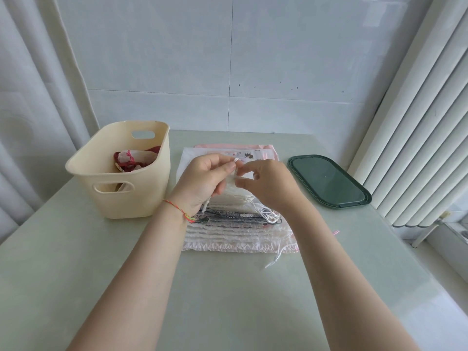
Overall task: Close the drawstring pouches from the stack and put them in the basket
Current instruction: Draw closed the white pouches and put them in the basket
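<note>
A stack of flat drawstring pouches (238, 231) in white, pink and grey lies on the table's middle, cords trailing at its right. Above the stack, my left hand (202, 181) and my right hand (268, 183) meet. Together they hold a small white pouch (231, 184), mostly hidden between them. Both pinch its white cord (236, 161) near the top, fingers curled. The cream plastic basket (141, 198) stands to the left of the stack, with closed red and white pouches (131, 158) inside.
A dark green tray or lid (329, 183) lies flat to the right of the stack. White curtains hang on both sides, and a tiled wall runs behind the table. A loose white cord end (274, 260) lies near the stack's front right corner.
</note>
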